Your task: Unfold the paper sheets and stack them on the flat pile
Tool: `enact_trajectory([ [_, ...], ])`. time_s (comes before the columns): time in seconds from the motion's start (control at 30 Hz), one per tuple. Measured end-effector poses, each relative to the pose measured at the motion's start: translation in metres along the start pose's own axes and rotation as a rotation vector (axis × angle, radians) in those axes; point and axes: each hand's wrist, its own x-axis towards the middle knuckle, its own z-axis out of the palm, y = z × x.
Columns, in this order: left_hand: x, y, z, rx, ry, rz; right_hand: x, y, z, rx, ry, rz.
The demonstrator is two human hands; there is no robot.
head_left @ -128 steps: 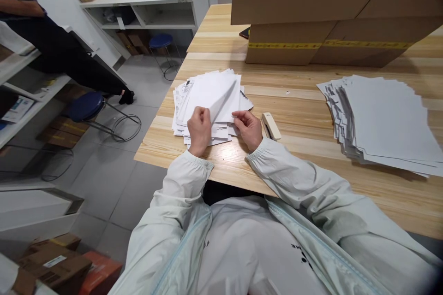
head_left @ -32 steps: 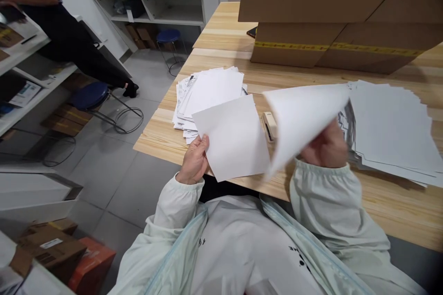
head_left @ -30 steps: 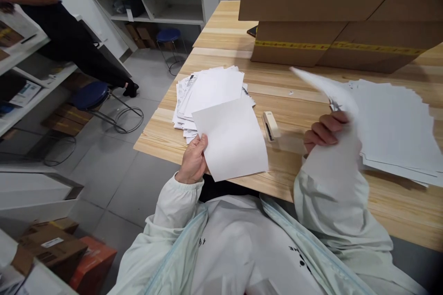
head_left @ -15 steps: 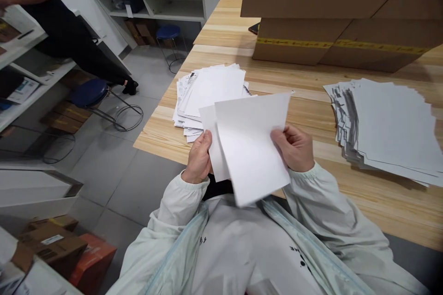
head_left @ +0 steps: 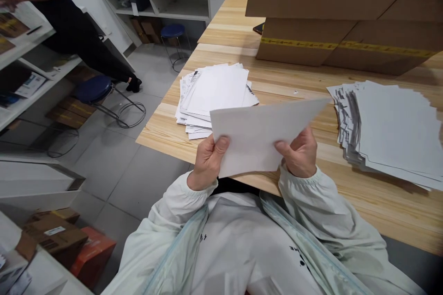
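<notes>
Between my two hands, over the table's front edge, is white paper [head_left: 252, 140], blank on the side facing me; whether it is one sheet or more I cannot tell. My left hand [head_left: 209, 159] pinches its left edge, thumb on top. On the right side my right hand [head_left: 299, 152] grips it the same way, fingers curled underneath. Just beyond my left hand lies a smaller pile of papers [head_left: 218, 87], some with printing showing. To the right of my right hand rests a larger, fanned stack of papers [head_left: 398, 124], its top sheet blank.
Large cardboard boxes [head_left: 304, 41] are stacked at the back of the wooden table [head_left: 346, 207]. A dark phone-like object [head_left: 258, 28] lies beside them. On the left are a blue stool [head_left: 93, 88], shelves, cartons [head_left: 55, 235] on the floor and a standing person [head_left: 74, 32].
The two overlapping papers I held apart now line up as one shape, turned wider across. My left hand has shifted right and holds its left edge.
</notes>
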Motion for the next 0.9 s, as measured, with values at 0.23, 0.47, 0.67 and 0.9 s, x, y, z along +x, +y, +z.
enact_trajectory([
  [0.23,0.001,-0.001,-0.001,0.182,0.011,0.123,-0.014,0.004,0.000,0.057,-0.068,0.109],
  [0.47,0.000,-0.008,-0.001,0.197,0.035,0.161,-0.016,0.008,0.000,0.068,-0.111,0.113],
  [0.67,0.001,-0.009,0.002,0.183,0.034,0.167,-0.014,0.004,0.005,0.058,-0.112,0.073],
  [0.9,-0.020,0.014,0.033,-0.024,0.122,-0.051,-0.020,-0.045,-0.012,-0.233,0.139,-0.005],
])
